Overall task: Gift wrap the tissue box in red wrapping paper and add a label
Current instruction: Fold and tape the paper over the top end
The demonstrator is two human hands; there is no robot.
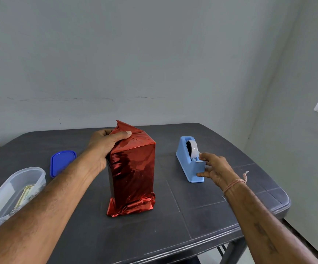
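The tissue box (133, 176) stands on end in the middle of the dark table (192, 216), covered in shiny red wrapping paper. Its top flaps are gathered into a loose peak. My left hand (104, 147) grips the box's upper left corner, thumb pressing the folded paper on top. My right hand (214, 169) reaches the front of the light blue tape dispenser (187, 161), fingertips touching the tape end at the cutter and the thumb against the base. No label is visible on the box.
A clear oval plastic container (11, 195) holding some paper items sits at the left front. Its blue lid (62, 162) lies behind it. The table's right edge and corner are close to my right forearm. A pale wall stands behind.
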